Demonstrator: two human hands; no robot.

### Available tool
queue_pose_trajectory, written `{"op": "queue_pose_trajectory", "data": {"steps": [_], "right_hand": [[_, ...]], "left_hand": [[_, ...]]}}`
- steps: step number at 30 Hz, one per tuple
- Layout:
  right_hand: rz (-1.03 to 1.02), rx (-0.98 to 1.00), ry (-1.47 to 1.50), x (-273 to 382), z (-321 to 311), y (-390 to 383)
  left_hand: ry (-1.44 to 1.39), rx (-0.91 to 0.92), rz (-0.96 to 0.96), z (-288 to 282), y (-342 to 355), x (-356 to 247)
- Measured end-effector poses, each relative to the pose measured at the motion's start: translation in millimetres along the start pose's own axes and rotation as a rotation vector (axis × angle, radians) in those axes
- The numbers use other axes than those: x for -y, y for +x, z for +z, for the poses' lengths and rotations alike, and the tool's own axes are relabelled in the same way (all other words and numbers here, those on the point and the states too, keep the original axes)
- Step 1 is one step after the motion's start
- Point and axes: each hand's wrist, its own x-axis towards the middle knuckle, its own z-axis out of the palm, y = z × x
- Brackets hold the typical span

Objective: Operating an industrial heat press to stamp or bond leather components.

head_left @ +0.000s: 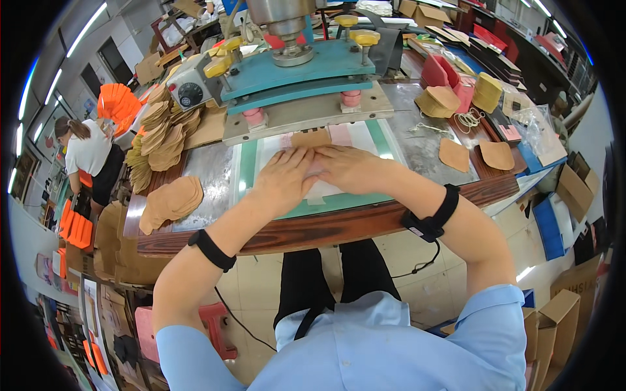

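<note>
Both grips spread flat: left hand and right hand press a tan leather piece at the press's 6 o'clock (positioning step, I'd say); next needs careful alignment.

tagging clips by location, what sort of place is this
Most likely a small leather-goods or shoe-parts workshop: a teal press machine stands on the workbench, stacks of tan cut pieces lie beside it, and both hands press flat on the sheet under it.
</note>
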Motion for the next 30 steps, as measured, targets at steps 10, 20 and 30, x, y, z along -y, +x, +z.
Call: {"op": "queue_pose_trajectory", "data": {"steps": [10,20,30], "right_hand": [[0.184,0.07,0.034,-16.0,-2.2,12.9],[0.106,-0.062,-0.064,-28.4,4.7,-7.4],[0.14,-0.13,-0.188,-21.9,-3.5,1.4]], "left_hand": [[-0.135,0.196,-0.094,0.1,20.0,11.3],[-0.176,0.232,-0.063,4.4,18.1,17.1],[-0.131,0.174,-0.041,-1.7,17.5,15.0]]}}
